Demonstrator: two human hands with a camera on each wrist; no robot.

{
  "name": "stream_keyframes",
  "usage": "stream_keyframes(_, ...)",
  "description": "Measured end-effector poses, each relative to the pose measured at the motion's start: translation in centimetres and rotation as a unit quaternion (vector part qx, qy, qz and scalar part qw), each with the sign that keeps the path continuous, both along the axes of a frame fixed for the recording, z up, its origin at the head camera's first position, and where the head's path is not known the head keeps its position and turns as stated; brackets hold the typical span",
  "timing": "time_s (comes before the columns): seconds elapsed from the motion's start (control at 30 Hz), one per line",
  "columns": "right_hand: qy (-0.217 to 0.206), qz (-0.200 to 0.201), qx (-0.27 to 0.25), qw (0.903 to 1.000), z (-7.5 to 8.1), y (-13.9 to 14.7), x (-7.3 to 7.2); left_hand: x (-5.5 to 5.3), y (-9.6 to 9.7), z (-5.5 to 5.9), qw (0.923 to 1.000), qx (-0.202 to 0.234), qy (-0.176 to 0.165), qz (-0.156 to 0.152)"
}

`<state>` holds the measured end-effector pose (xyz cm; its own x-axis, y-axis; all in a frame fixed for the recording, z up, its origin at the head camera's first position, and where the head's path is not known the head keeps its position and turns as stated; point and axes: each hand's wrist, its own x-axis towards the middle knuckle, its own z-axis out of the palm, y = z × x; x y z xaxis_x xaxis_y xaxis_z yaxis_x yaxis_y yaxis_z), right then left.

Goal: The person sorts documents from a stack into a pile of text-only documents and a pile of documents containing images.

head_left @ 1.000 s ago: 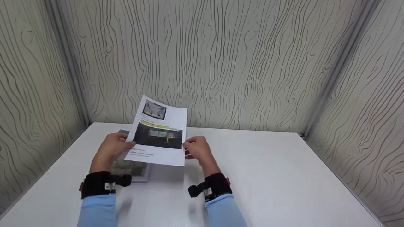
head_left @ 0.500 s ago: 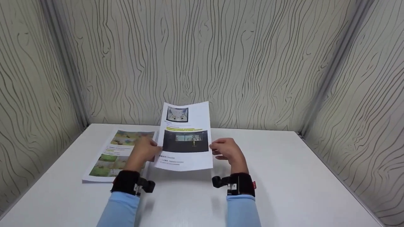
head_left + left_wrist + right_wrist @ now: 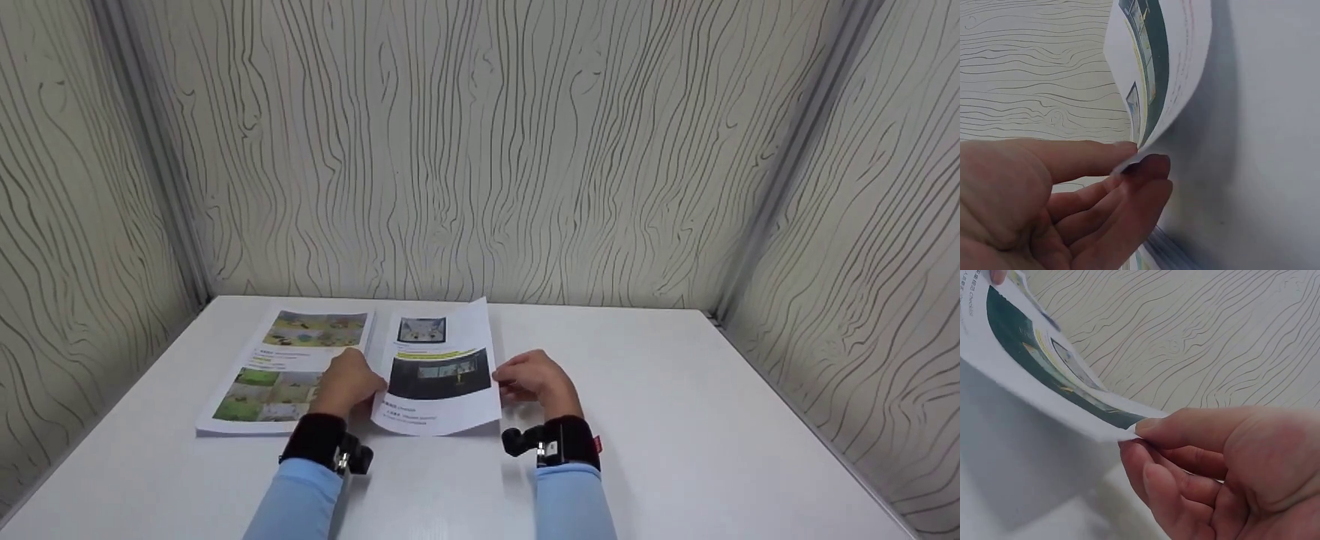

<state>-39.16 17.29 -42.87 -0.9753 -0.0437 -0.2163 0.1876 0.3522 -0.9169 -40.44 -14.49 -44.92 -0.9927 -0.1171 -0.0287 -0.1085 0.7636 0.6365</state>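
A printed sheet of paper (image 3: pixel 442 412) with a small photo, a yellow-highlighted line and a dark picture is held between both hands, sagging in a curve close over the white table. My left hand (image 3: pixel 349 381) pinches its left edge between thumb and fingers, as the left wrist view shows on the paper (image 3: pixel 1179 73). At the opposite edge, my right hand (image 3: pixel 541 381) pinches it with thumb on top and fingertips beneath; the right wrist view shows this grip on the sheet (image 3: pixel 1072 405). To the left lies a stack of printed paper (image 3: pixel 259 360), partly covered by the left hand.
The white table (image 3: pixel 675 420) meets a wood-grain patterned back wall (image 3: pixel 480 150), with similar panels on both sides. Grey posts (image 3: pixel 795 157) stand at the corners. Black wrist straps with small cameras (image 3: pixel 360 459) sit on both wrists.
Both hands first carried the sheet right, off the paper stack, then lowered it toward the table. The stack's printed top page has come into view. Both grips on the sheet stayed.
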Motion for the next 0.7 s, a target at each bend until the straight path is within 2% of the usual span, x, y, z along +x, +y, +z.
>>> stream_keyframes(0.1,-0.002,-0.001,0.012,0.9999,-0.1,-0.1,0.0,-1.4,-0.4,-1.3,0.9999,-0.015,-0.002,-0.003)
stream_keyframes(0.37,-0.006,-0.009,0.072,0.9974,-0.6,-0.2,0.0,-2.0,-0.4,-2.1,0.9994,-0.033,-0.005,-0.008)
stream_keyframes(0.5,-0.006,-0.012,0.066,0.9977,-0.7,-0.1,0.0,-2.5,-0.6,-2.5,0.9994,-0.033,-0.005,-0.011)
stream_keyframes(0.53,-0.008,-0.013,0.064,0.9979,-0.7,-0.1,-0.1,-2.4,-0.5,-2.3,0.9994,-0.034,-0.006,-0.010)
stream_keyframes(0.6,-0.014,-0.013,0.061,0.9980,-0.7,-0.2,0.0,-1.4,-0.3,-1.4,0.9994,-0.032,-0.006,-0.013)
stream_keyframes(0.7,-0.023,-0.011,0.076,0.9968,-0.6,-0.1,0.0,0.6,0.1,0.5,0.9996,-0.020,-0.016,-0.013)
